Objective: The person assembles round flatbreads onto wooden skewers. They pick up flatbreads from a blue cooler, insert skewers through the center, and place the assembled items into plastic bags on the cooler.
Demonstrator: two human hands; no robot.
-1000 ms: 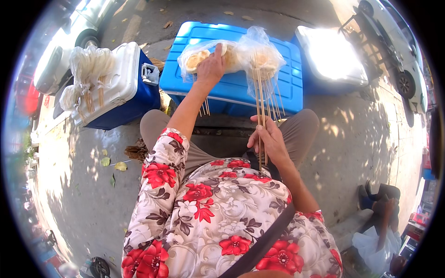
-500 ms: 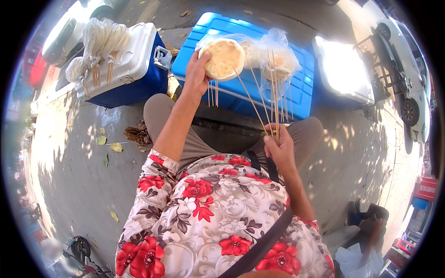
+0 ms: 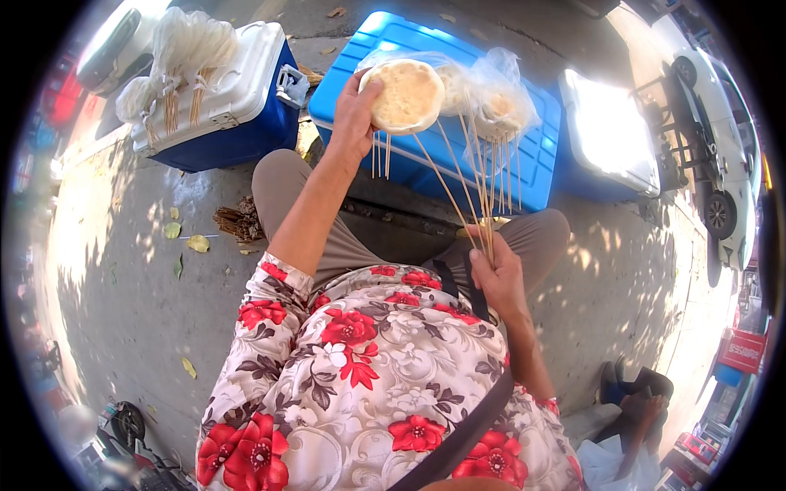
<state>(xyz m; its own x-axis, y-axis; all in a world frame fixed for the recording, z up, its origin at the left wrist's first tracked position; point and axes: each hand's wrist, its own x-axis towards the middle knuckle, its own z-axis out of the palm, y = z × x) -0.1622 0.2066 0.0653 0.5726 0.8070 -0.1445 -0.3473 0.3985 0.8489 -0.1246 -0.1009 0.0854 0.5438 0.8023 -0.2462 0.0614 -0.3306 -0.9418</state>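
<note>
My left hand (image 3: 354, 116) grips a round, pale flatbread (image 3: 403, 96) with a raised rim, holding it by its left edge above the blue box. Lower and to the right, my right hand (image 3: 498, 274) is closed round the lower ends of several thin wooden skewers (image 3: 468, 176), which fan upward. The tip of one skewer meets the lower rim of the flatbread; whether it goes in cannot be seen. Behind, a clear plastic bag (image 3: 512, 78) holds more round breads (image 3: 498, 113), with skewers sticking out below toward me.
The blue ribbed box (image 3: 536, 151) stands before my knees. To its left is a blue cooler with a white lid (image 3: 258, 61), bearing bagged bundles of skewers (image 3: 170, 110). A second white-lidded cooler (image 3: 610, 135) stands right. Brown sticks (image 3: 237, 221) lie beside my left knee; a person sits lower right.
The flatbread in my left hand has shifted slightly right and up. My right hand has dropped a little, and its skewers lean more to the left.
</note>
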